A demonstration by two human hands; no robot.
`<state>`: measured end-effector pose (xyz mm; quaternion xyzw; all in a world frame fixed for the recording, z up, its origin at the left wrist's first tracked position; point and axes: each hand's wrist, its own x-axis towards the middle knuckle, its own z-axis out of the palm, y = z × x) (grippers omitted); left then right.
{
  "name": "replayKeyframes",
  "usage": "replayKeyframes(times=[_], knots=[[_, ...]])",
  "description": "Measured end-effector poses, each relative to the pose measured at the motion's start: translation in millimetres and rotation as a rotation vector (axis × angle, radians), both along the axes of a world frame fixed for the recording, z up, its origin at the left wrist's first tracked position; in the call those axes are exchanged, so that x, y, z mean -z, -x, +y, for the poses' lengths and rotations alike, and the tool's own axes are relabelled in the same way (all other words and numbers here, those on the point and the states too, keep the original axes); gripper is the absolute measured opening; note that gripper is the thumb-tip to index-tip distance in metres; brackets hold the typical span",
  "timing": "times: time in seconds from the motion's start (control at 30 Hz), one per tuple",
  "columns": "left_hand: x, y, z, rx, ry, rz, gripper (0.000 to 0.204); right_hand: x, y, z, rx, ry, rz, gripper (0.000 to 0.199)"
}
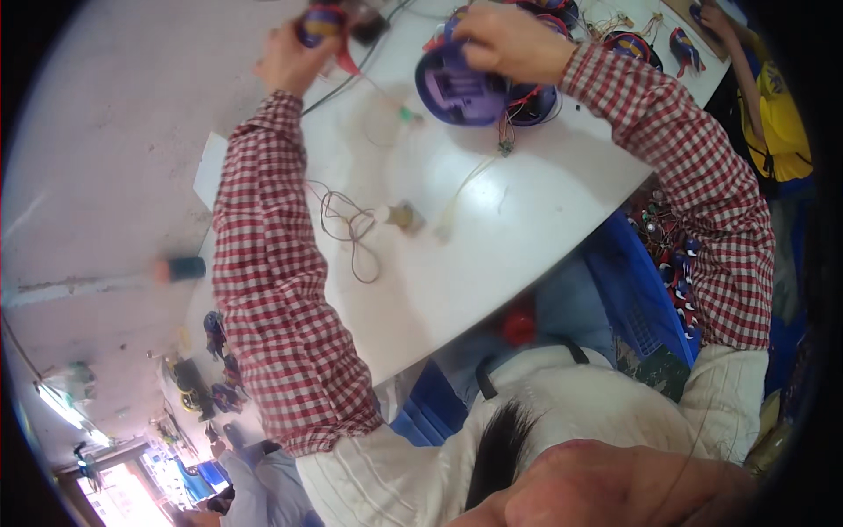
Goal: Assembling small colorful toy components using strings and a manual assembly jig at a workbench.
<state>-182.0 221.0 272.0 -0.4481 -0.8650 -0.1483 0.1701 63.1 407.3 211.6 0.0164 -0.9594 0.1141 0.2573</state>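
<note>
My left hand is raised at the far left of the white table, fingers closed round a small purple and yellow toy part with red on it. A thin wire with a green piece trails near it. At the far middle, my right hand grips the edge of a purple plastic shell, whose hollow inside faces me. Behind that shell lie more dark purple toy parts, partly hidden. Below it, a small circuit board hangs on wires.
A coiled cable and a spool-like piece lie on the white table. Toy parts with wires cover its far right. A blue crate of small parts stands by my right arm. Another person's arm is at far right.
</note>
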Motion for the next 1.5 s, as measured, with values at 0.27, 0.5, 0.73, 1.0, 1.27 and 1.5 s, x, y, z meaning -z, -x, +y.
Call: replayKeyframes(times=[0.27,0.5,0.73,1.0,1.27,1.5], knots=[[-53,-28,-22,0.081,-0.181,0.288,0.065,32,-19,73,0.068,0.406,0.100,0.020],[-87,-60,-59,0.275,-0.063,0.501,0.050,64,-43,43,-0.182,1.224,-0.152,0.022],[-17,-109,-128,0.078,0.333,-0.344,0.056,98,-31,6,-0.428,0.458,-0.183,0.013],[58,-86,-208,-0.253,-0.390,-1.115,0.058,87,-28,-33,-0.507,0.402,-0.403,0.011],[34,-84,-255,-0.169,-1.054,-1.391,0.050,-1,-13,-13,-0.591,0.240,-0.583,0.009],[78,-96,-240,-0.375,-0.682,-0.629,0.051,5,-30,12,-0.584,0.392,-0.858,0.012]])
